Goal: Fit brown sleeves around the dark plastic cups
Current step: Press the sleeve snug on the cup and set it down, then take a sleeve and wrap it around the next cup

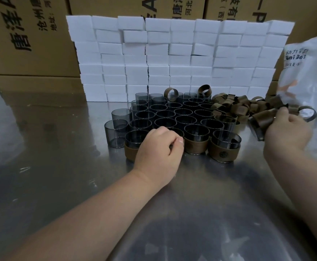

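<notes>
At the centre of the frame the dark plastic cups (pixel 172 113) stand packed rim-up in rows on the steel table (pixel 59 185). Three in the front row already wear bands, among them the sleeved cup (pixel 196 146) just right of the left hand (pixel 159 146). That hand sits with its fingers curled over a front-row cup that is mostly hidden beneath it; I cannot tell whether they actually clasp it. At the right edge the right hand (pixel 287 127) is closed around a bunch of sleeves (pixel 263 117), pulled from the loose pile of sleeves (pixel 235 104) that lies beside the cups, in front of a white plastic bag (pixel 308 72). The sleeves look soft and floppy, likely light, and would need opening into a ring by the edges. The cups look thin, light and smooth, so they probably tip or slide easily; holding one by its rim or upper wall seems best. Stacked white foam blocks (pixel 172 53) fill the upper middle.
</notes>
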